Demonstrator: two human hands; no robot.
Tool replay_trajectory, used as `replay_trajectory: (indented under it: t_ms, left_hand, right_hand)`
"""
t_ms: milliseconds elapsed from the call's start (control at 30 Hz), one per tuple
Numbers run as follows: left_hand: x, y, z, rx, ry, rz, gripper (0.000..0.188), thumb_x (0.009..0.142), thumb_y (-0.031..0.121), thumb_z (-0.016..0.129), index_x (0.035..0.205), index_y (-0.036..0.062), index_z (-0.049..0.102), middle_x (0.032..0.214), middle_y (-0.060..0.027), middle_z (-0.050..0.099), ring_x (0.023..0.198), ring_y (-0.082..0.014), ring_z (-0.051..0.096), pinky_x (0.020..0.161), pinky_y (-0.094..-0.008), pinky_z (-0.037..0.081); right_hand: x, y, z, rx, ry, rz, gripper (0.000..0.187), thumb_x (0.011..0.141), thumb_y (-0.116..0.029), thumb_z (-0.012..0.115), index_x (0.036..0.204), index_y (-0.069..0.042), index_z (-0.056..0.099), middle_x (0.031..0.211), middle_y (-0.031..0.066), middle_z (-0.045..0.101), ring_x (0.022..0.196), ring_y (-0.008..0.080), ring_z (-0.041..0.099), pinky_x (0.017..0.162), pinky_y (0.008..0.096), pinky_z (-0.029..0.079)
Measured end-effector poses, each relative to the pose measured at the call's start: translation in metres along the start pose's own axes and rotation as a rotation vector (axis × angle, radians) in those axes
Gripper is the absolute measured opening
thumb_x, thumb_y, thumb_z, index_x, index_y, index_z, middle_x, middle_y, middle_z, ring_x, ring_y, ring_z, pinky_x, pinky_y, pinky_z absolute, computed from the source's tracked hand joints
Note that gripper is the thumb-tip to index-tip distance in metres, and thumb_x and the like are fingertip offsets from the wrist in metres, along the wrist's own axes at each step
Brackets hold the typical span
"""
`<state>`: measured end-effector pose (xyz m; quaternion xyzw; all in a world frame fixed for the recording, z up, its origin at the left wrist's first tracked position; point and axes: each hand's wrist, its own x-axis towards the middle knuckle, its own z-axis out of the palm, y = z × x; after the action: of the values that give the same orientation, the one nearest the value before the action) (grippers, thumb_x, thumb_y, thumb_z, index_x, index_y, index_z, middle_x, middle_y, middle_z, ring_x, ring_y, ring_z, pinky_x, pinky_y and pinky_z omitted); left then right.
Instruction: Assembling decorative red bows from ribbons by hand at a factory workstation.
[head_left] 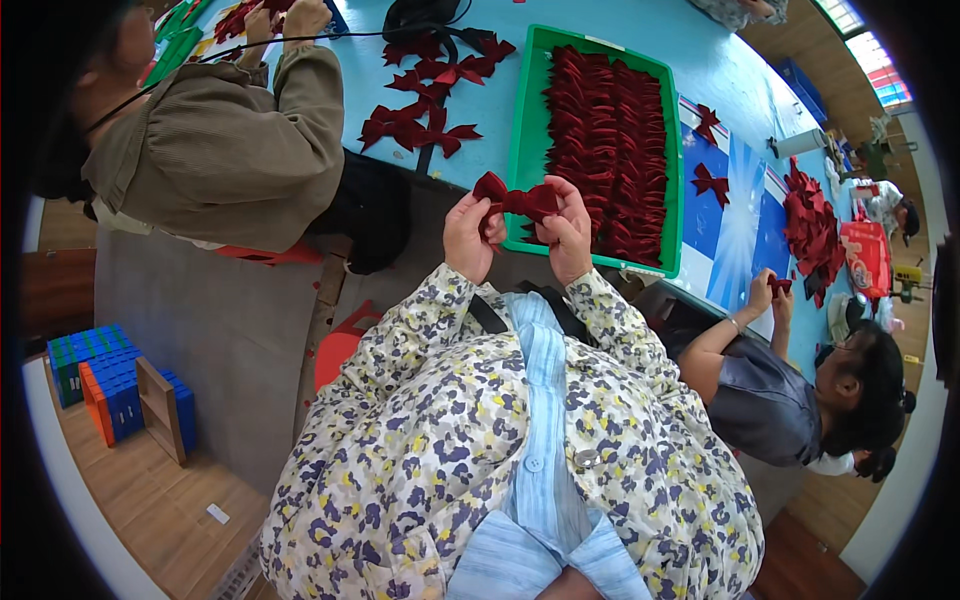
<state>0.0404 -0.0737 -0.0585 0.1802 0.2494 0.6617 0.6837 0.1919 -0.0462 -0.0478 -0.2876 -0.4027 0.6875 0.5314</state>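
Note:
A dark red velvet bow [516, 203] is stretched between my two hands, just in front of the table edge. My left hand [470, 235] pinches one loop, and my right hand [568, 230] grips the loop on the other side. Just beyond and to the right of my hands stands a green tray [522, 130], packed with rows of similar dark red bows [610, 150]. To the left of the tray, more loose bows [425, 125] lie scattered on the light blue table [490, 165].
At left sits a person in an olive top [230, 150]; at right another person [770, 380] holds a small red bow. Past the tray, single bows [711, 185] and a red heap [812, 225] lie on the table. Blue crates [115, 375] stand on the floor at left.

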Motion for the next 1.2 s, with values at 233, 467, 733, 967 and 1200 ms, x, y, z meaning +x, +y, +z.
replay_trajectory:
  t_ms: [233,467,733,967,1200]
  left_hand:
    - [0.003,-0.002,0.000,0.025,0.018,0.006,0.011,0.092,0.013,0.046,0.094,0.0049,0.053,0.064,0.0013,0.045,0.052,-0.0056,0.035,0.046,-0.0206,0.028]
    - [0.019,0.008,0.014,0.098,0.078,0.004,0.016,0.093,0.020,0.050,0.088,0.0061,0.055,0.062,0.0016,0.046,0.049,-0.0049,0.037,0.044,-0.0203,0.027]
    - [0.008,-0.003,0.021,0.119,0.171,-0.066,0.018,0.093,0.020,0.046,0.091,0.0050,0.057,0.064,-0.0007,0.053,0.047,-0.0057,0.042,0.041,-0.0207,0.030]
    - [0.012,0.002,0.017,0.008,0.056,-0.072,0.012,0.090,0.011,0.048,0.094,0.0017,0.055,0.067,-0.0040,0.054,0.052,-0.0078,0.041,0.047,-0.0224,0.032]
    - [0.033,0.005,0.027,0.083,0.081,-0.055,0.008,0.089,0.011,0.054,0.092,0.0044,0.057,0.066,-0.0025,0.055,0.048,-0.0057,0.040,0.044,-0.0208,0.029]
  right_hand:
    - [0.002,0.000,0.002,-0.009,0.069,0.022,0.036,0.085,-0.002,0.047,0.121,-0.004,0.041,0.097,0.0014,0.059,0.064,0.0008,0.049,0.048,0.0150,0.032]
    - [0.021,0.000,0.001,-0.068,0.120,0.002,0.026,0.090,-0.006,0.047,0.116,-0.005,0.047,0.097,0.0000,0.060,0.076,0.0020,0.054,0.053,0.0148,0.039]
    - [0.014,0.016,-0.010,-0.268,0.243,-0.121,0.021,0.095,-0.018,0.044,0.108,-0.007,0.056,0.080,-0.0022,0.056,0.056,0.0025,0.043,0.046,0.0178,0.032]
    - [0.011,-0.014,-0.002,0.121,0.032,-0.032,0.045,0.074,-0.005,0.043,0.119,-0.004,0.046,0.089,-0.0018,0.052,0.058,0.0008,0.041,0.045,0.0154,0.027]
    - [0.026,-0.024,0.006,-0.108,0.163,-0.051,0.035,0.081,-0.002,0.047,0.116,-0.004,0.049,0.088,-0.0025,0.052,0.058,0.0002,0.040,0.046,0.0145,0.027]
